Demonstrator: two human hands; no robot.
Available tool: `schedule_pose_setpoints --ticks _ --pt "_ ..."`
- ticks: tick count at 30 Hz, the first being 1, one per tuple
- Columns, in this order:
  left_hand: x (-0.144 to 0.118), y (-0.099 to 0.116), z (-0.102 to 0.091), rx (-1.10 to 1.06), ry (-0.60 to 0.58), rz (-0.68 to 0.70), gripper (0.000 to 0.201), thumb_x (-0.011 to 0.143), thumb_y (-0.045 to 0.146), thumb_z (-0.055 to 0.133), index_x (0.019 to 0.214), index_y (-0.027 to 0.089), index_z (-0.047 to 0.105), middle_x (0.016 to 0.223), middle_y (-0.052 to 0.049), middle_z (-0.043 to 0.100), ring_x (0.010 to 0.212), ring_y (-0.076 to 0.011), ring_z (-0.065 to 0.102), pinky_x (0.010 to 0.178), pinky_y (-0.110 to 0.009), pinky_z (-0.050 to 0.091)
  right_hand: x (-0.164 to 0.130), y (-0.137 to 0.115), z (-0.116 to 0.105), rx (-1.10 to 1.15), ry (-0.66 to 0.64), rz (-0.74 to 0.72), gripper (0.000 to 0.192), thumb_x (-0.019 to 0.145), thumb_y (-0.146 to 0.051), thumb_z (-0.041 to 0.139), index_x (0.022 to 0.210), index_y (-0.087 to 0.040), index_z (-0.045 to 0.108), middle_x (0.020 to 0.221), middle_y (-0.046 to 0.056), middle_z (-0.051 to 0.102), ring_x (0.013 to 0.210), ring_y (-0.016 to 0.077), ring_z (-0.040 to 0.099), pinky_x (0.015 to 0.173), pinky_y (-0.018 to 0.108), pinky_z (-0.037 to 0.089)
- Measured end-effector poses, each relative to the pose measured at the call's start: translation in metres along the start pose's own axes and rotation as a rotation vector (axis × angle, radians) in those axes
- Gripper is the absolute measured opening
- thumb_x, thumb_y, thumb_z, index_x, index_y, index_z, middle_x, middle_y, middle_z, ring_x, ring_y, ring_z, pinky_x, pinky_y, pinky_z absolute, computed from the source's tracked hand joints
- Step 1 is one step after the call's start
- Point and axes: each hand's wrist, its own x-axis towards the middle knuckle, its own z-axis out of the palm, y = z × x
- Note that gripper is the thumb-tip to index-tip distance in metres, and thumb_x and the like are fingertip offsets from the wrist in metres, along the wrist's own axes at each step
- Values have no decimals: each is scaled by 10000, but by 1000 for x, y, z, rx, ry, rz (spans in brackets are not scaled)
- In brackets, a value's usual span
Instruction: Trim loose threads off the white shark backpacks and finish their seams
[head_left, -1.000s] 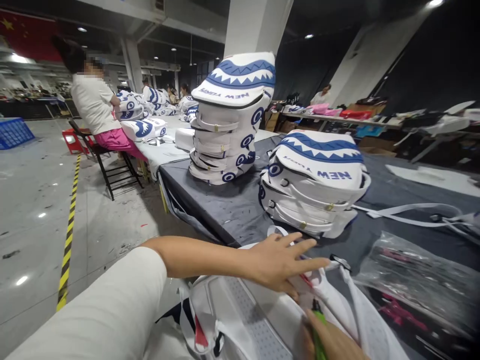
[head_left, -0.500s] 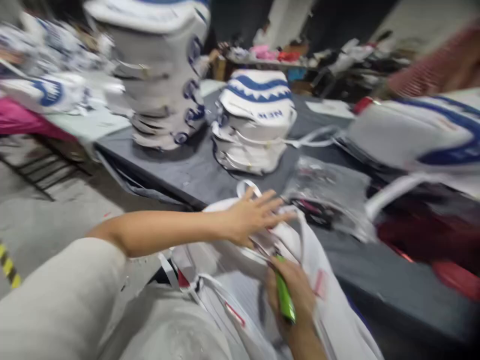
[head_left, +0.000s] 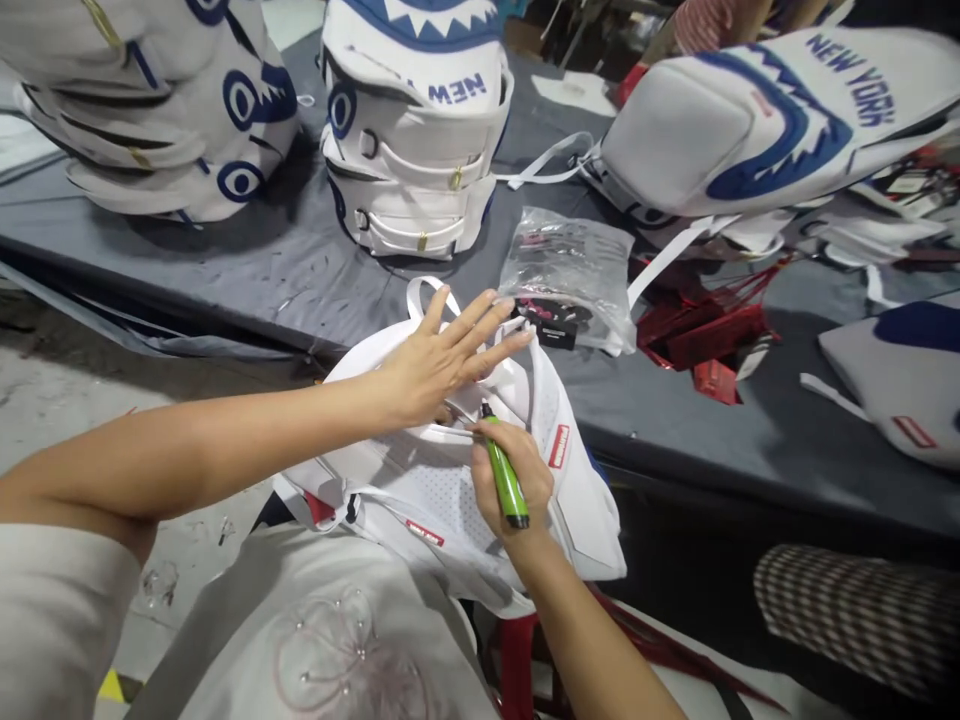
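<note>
A white backpack (head_left: 450,500) with small red labels rests against my body at the table's edge. My left hand (head_left: 431,370) lies across its top near the carry loop (head_left: 425,300), fingers spread and flat; its thumb side is partly hidden. In my right hand (head_left: 517,470) is a green marker (head_left: 504,475), its black tip end pointing up toward the bag's top seam, just below my left hand. Whether the tip touches the fabric I cannot tell. Shoulder straps and a perforated mesh panel show on the side facing me.
Stacked white and blue backpacks (head_left: 420,150) stand on the dark-covered table (head_left: 277,290), with a taller stack (head_left: 172,120) at left. A clear plastic bag (head_left: 566,260) and red shiny packaging (head_left: 697,335) lie beyond. Another backpack (head_left: 750,130) lies at right. A checkered sleeve or cloth (head_left: 855,620) shows lower right.
The view has tilted down and swung right, so the bag and hands appear higher and further left. My left hand stays spread on the backpack, and the marker remains in my right.
</note>
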Motion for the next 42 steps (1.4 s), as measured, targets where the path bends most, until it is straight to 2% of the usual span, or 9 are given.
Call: schedule_pose_setpoints --ticks 7,10,12,16,19,22,31,36,42 --pt "6 -3 12 -58 -80 -49 1028 849 444 659 1608 162 26 1661 -187 164 1535 -393 147 1204 -670 119 4 2 -1 24 -116 76 264 926 -170 559 1178 -228 609 1008 55 738 936 219 706 853 389 572" --pt "2 -2 13 -66 -43 -86 932 869 352 623 1603 139 91 1657 -193 178 1532 -391 157 1200 -672 130 13 12 -11 -169 -40 19 343 942 -185 564 1282 -230 560 1006 62 729 924 226 705 846 399 573" --pt "2 -1 13 -74 -16 -126 914 864 324 616 1602 149 106 1671 -188 124 1541 -395 111 1196 -678 115 23 21 -14 -378 21 18 441 925 -288 628 1342 -196 521 1115 129 693 1062 287 657 932 483 536" --pt "5 -1 13 -92 -11 -192 960 844 339 634 1607 158 81 1684 -172 28 1550 -393 40 1200 -660 113 46 33 -1 -543 -221 218 823 856 -491 700 1478 -74 359 1393 275 508 1348 401 431 1065 586 418" --pt "11 0 12 -78 -77 -204 960 847 313 638 1608 144 79 1684 -172 16 1549 -391 52 1192 -638 176 57 32 19 -629 -387 355 971 812 -469 762 1524 -38 262 1493 335 374 1394 444 374 1070 579 417" --pt "16 1 9 -59 -133 -250 965 848 301 658 1610 139 88 1682 -173 5 1549 -392 65 1172 -613 245 63 29 32 -716 -448 418 1055 752 -381 837 1548 -47 230 1541 361 287 1400 474 366 1081 582 409" --pt "-7 4 -1 -57 -62 -363 992 819 455 735 1604 221 176 1681 -157 78 1535 -409 138 1122 -578 324 41 30 18 -470 -290 340 925 852 -285 711 1587 -165 162 1554 265 333 1452 428 308 1099 628 386" --pt "-3 5 0 -51 -113 -425 1012 827 519 711 1608 196 155 1679 -165 96 1515 -408 193 994 -473 470 45 33 15 -396 -282 327 924 847 -264 715 1588 -164 172 1531 255 370 1452 426 306 1118 629 365" --pt "1 2 0 -38 -149 -419 1031 823 512 709 1609 188 126 1680 -162 92 1477 -402 259 928 -439 508 50 41 15 -342 -250 302 883 872 -316 696 1588 -167 202 1519 226 403 1450 411 323 1136 622 365"
